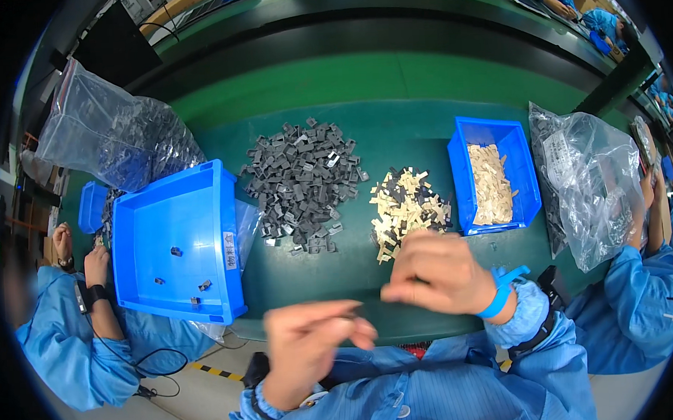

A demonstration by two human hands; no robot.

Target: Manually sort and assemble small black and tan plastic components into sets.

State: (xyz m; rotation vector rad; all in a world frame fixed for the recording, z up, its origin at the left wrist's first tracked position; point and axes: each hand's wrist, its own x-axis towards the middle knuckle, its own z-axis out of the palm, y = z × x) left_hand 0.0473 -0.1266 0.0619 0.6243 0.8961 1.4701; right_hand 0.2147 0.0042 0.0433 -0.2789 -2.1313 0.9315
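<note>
both hands, left hand [309, 346] and right hand [438, 274], are pinched shut near the beige clips [405, 207]; anything held is blurred.

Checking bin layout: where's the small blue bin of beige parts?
Head view, right of centre on the green table: the small blue bin sits between the mixed beige-and-dark pile and a clear plastic bag.

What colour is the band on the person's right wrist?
The wristband is bright blue; the head view shows it clearly, just behind the right hand.
</note>
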